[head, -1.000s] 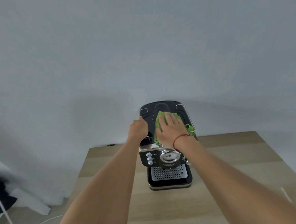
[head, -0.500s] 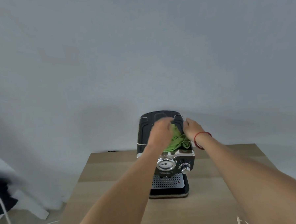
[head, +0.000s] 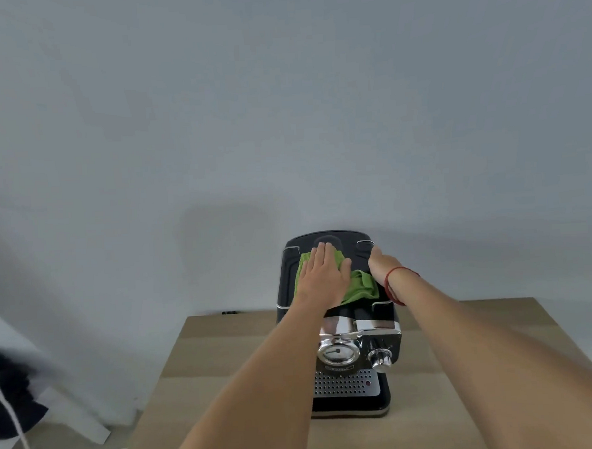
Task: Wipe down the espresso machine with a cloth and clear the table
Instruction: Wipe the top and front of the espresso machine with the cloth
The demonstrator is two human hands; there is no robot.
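Left hand (head: 321, 278) lies flat on the cloth (head: 361, 286), fingers straight and close together, palm pressing it onto the black top of the machine (head: 286, 286). The cloth is green and bunched. Most of it sits under my left palm, and a crumpled fold spills out toward my right hand (head: 380, 264). Right hand rests at the right edge of the machine's top, just beside that fold. Its fingers are turned away from view, so I cannot tell whether they are curled or straight. There is a red string (head: 392, 288) round my right wrist. Nearer me than both hands, on the machine's front, are a gauge (head: 338, 353), a knob (head: 380, 357) and a perforated tray (head: 344, 383). The machine stands upright on the wooden surface (head: 226, 358), and my left forearm crosses its front left corner.
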